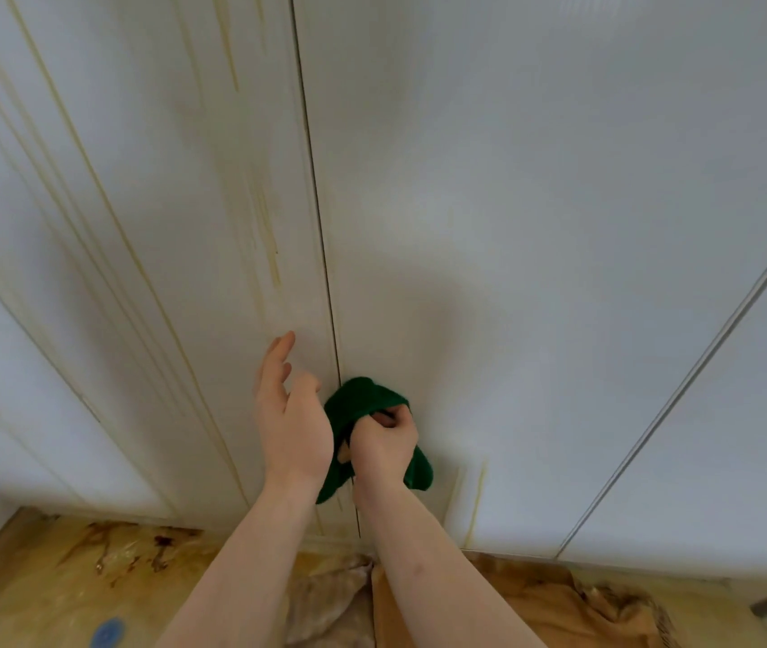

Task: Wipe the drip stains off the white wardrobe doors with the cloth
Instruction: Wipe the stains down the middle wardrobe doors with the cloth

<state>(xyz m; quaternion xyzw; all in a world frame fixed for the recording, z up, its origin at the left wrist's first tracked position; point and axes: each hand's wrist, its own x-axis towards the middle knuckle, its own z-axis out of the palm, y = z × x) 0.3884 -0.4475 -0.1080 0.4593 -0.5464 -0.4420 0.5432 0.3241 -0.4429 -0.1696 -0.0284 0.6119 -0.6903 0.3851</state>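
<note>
Right hand (384,441) grip: bunched green cloth (363,399) at door seam (325,273) | left hand (285,404) loose, holding nothing | risk: your wadded cloth smears yellow drip stains (271,245) across the left door (162,226).

One head-worn wide-angle view, looking forward and down from close in front of the doors (512,180), which fill most of the frame (their lines bow outward toward the edges). The floor (45,577) shows along the bottom, both forearms entering from below.

A home bedroom or hallway: white wardrobe doors (512,180), plastic-sheeted wooden floor (91,568).
</note>
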